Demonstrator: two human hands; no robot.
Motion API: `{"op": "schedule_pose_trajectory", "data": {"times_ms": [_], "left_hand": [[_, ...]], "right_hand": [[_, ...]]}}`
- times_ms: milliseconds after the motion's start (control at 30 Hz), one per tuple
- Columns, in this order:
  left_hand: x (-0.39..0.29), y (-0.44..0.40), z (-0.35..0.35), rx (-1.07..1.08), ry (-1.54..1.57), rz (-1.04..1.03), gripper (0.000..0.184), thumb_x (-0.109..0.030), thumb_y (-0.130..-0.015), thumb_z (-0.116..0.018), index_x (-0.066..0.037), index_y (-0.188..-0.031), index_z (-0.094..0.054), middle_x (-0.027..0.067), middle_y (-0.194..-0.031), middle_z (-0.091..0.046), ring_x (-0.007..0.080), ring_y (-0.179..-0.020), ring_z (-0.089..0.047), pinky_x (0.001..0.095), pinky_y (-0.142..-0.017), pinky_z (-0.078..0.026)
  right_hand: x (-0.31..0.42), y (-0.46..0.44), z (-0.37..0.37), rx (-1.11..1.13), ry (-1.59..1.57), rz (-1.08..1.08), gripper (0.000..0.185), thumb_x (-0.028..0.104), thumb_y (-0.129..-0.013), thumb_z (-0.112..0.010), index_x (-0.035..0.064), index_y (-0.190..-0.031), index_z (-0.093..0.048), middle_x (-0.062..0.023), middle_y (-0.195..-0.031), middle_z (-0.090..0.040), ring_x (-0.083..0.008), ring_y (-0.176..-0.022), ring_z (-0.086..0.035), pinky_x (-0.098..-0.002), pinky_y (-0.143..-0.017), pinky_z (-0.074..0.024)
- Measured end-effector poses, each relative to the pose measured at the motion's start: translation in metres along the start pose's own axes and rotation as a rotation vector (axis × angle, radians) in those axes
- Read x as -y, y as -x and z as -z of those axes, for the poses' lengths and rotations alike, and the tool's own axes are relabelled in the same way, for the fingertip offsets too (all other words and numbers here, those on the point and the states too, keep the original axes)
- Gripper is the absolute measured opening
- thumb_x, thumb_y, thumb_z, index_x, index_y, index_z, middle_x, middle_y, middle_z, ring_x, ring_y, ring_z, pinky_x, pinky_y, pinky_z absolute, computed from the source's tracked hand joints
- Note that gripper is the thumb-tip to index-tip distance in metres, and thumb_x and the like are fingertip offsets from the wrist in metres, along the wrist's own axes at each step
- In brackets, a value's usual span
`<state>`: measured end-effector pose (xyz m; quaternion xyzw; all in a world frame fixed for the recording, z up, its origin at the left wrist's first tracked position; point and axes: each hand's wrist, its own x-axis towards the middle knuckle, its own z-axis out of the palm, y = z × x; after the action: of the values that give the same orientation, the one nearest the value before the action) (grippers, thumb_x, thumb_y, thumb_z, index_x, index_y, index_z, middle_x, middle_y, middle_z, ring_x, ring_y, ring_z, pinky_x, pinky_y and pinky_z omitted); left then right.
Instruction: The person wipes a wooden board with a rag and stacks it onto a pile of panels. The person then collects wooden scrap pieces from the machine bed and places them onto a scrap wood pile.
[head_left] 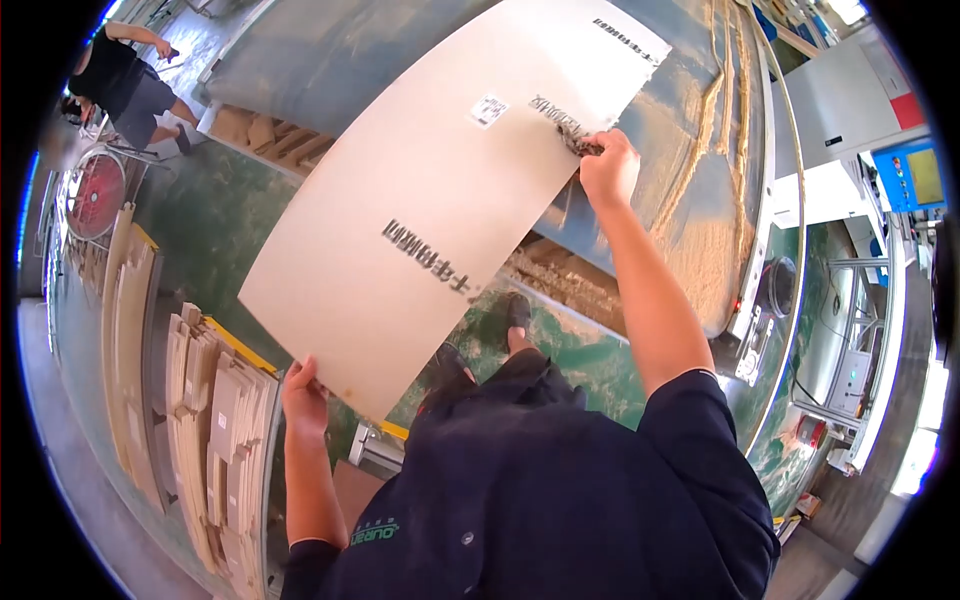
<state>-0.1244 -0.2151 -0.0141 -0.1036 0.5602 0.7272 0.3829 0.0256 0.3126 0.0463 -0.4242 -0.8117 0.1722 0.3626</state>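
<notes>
- White printed panel [450, 190] extends across the near edge of the dusty tabletop [690, 240], its near end overhanging.
- Left hand [306, 392]: grip clamped on the panel's near end.
- Right hand [611, 168]: grip closed around a mottled, crumpled wad [574, 140] at the panel's right edge.

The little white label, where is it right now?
In the head view, the label sits on the upper part of the pale board, up and to the left of the right hand.
</notes>
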Motion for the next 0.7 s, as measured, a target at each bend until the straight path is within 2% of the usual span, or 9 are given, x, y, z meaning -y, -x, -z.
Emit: {"op": "schedule_pose_trajectory", "data": {"times_ms": [67, 133, 167, 200, 267, 300, 533, 600, 700], "left_hand": [[0.0, -0.001, 0.006, 0.02, 0.031, -0.005, 0.014, -0.02, -0.094, -0.057, -0.007, -0.097, -0.06, 0.0008, -0.076, -0.065, 0.01, -0.059, -0.06, 0.0236, -0.048, -0.045], [-0.002, 0.0, -0.007, -0.159, -0.002, -0.036, 0.014, -0.021, -0.094, -0.058, -0.007, -0.098, -0.06, 0.0006, -0.077, -0.065, 0.0099, -0.057, -0.059, 0.0235, -0.047, -0.044], [-0.008, 0.005, -0.009, -0.128, -0.034, -0.021, 0.014, -0.02, -0.094, -0.058, -0.007, -0.099, -0.059, 0.0009, -0.081, -0.066, 0.0109, -0.064, -0.062, 0.0246, -0.052, -0.047], [-0.011, 0.007, -0.017, -0.155, -0.008, -0.043, 0.019, -0.018, -0.094, -0.058, -0.005, -0.108, -0.057, 0.0034, -0.096, -0.067, 0.0153, -0.084, -0.065, 0.0299, -0.07, -0.052], [-0.013, 0.006, -0.017, -0.192, 0.024, -0.034, 0.029, -0.016, -0.093, -0.058, -0.003, -0.119, -0.053, 0.006, -0.113, -0.063, 0.0208, -0.107, -0.06, 0.0369, -0.093, -0.048], [-0.015, 0.004, -0.019, -0.211, 0.051, -0.044, 0.037, -0.014, -0.092, -0.057, -0.001, -0.126, -0.049, 0.0078, -0.122, -0.06, 0.0238, -0.116, -0.056, 0.0404, -0.102, -0.042], [-0.018, -0.003, -0.018, -0.262, -0.026, -0.101, 0.043, -0.018, -0.093, -0.058, 0.0, -0.131, -0.047, 0.0083, -0.127, -0.057, 0.0246, -0.118, -0.054, 0.0397, -0.103, -0.04], [-0.018, -0.004, -0.017, -0.263, -0.028, -0.112, 0.043, -0.016, -0.092, -0.058, 0.002, -0.13, -0.048, 0.009, -0.128, -0.057, 0.0245, -0.118, -0.054, 0.0393, -0.103, -0.04], [-0.018, -0.003, -0.012, -0.329, -0.057, -0.102, 0.044, -0.016, -0.091, -0.059, 0.001, -0.13, -0.048, 0.0083, -0.127, -0.058, 0.0235, -0.116, -0.055, 0.0383, -0.102, -0.041]], "right_hand": [[-0.012, -0.031, -0.011, -0.005, 0.048, 0.023, 0.023, 0.0, -0.064, -0.056, 0.0083, -0.077, -0.072, -0.0098, -0.086, -0.064, -0.0313, -0.079, -0.062, -0.0383, -0.072, -0.0504], [-0.019, -0.06, -0.018, 0.007, 0.069, -0.009, 0.023, 0.001, -0.064, -0.056, 0.0087, -0.078, -0.073, -0.0099, -0.088, -0.065, -0.0315, -0.08, -0.063, -0.0386, -0.074, -0.0507], [-0.025, -0.074, -0.023, 0.007, 0.074, -0.014, 0.023, 0.002, -0.065, -0.056, 0.0089, -0.079, -0.073, -0.01, -0.089, -0.065, -0.0318, -0.081, -0.063, -0.0389, -0.075, -0.0508], [-0.032, -0.089, -0.028, 0.005, 0.079, -0.021, 0.023, 0.002, -0.066, -0.056, 0.0091, -0.08, -0.073, -0.0101, -0.091, -0.065, -0.0321, -0.082, -0.063, -0.0391, -0.076, -0.051], [-0.045, -0.12, -0.033, 0.007, 0.101, -0.045, 0.022, 0.003, -0.068, -0.056, 0.0095, -0.081, -0.073, -0.0105, -0.093, -0.066, -0.0328, -0.085, -0.063, -0.0394, -0.078, -0.0512], [-0.051, -0.136, -0.035, 0.01, 0.117, -0.064, 0.022, 0.004, -0.068, -0.057, 0.0097, -0.081, -0.073, -0.0108, -0.095, -0.066, -0.0331, -0.086, -0.064, -0.0393, -0.08, -0.0513], [-0.101, -0.25, -0.035, -0.004, 0.143, -0.202, 0.022, 0.008, -0.069, -0.058, 0.0101, -0.083, -0.074, -0.0127, -0.102, -0.067, -0.0343, -0.092, -0.065, -0.04, -0.085, -0.0514], [-0.128, -0.283, -0.042, -0.044, 0.152, -0.181, 0.023, 0.009, -0.068, -0.058, 0.0117, -0.084, -0.075, -0.0157, -0.093, -0.069, -0.0359, -0.088, -0.066, -0.0404, -0.082, -0.0528], [-0.154, -0.328, -0.044, -0.043, 0.156, -0.213, 0.024, 0.012, -0.07, -0.058, 0.014, -0.086, -0.076, -0.0163, -0.091, -0.07, -0.0351, -0.088, -0.067, -0.0401, -0.082, -0.0533]]}}
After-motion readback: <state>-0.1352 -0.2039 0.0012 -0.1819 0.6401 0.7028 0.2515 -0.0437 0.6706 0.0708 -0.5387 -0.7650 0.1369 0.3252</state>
